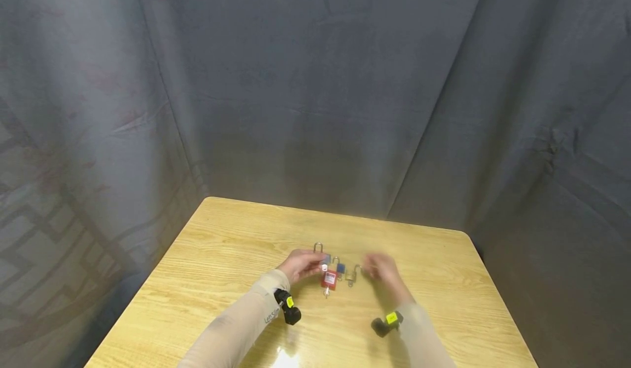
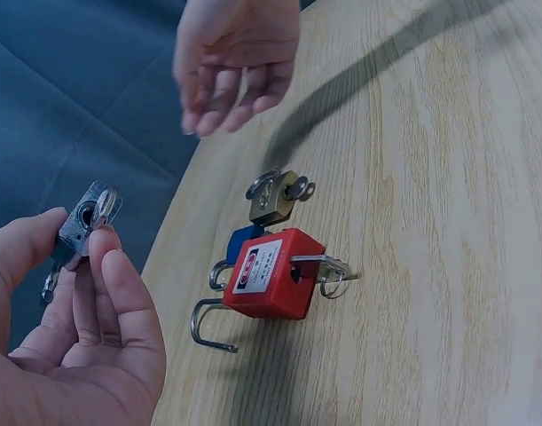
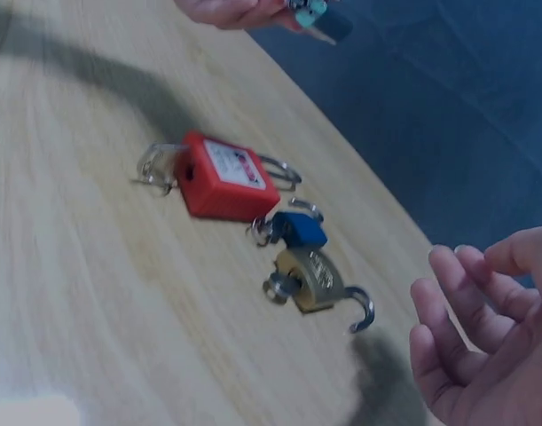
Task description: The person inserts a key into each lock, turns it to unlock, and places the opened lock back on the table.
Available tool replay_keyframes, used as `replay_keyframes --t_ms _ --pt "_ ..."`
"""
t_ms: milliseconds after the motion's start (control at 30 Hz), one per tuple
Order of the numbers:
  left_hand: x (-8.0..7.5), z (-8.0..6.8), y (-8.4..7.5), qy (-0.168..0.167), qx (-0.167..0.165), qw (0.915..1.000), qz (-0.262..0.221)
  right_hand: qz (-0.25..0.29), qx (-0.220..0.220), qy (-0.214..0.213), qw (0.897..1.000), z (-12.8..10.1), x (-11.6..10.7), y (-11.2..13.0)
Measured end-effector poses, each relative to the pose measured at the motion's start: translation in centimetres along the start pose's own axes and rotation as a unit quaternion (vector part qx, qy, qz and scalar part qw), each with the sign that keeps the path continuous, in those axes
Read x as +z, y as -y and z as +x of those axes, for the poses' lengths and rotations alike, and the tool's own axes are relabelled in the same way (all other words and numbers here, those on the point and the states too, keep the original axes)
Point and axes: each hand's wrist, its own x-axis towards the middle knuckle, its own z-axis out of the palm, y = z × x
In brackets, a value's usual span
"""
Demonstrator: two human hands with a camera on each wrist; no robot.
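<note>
My left hand holds a small grey metal padlock with a key in its keyhole, pinched between thumb and fingers above the table. On the wooden table lie a red padlock with its shackle swung out and a key in it, a small blue padlock and a brass padlock with a key. My right hand hovers beside the brass padlock, fingers relaxed, holding nothing.
A dark grey cloth hangs behind and beside the table. The table's far edge lies close behind the padlocks. Black wrist cameras sit on both forearms.
</note>
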Motion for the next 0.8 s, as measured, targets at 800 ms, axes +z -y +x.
replay_keyframes --t_ms 800 --pt "-2.0 1.2 1.8 -0.118 0.029 0.9844 0.127 -0.069 0.080 -0.070 0.992 -1.1 -1.0 -1.7"
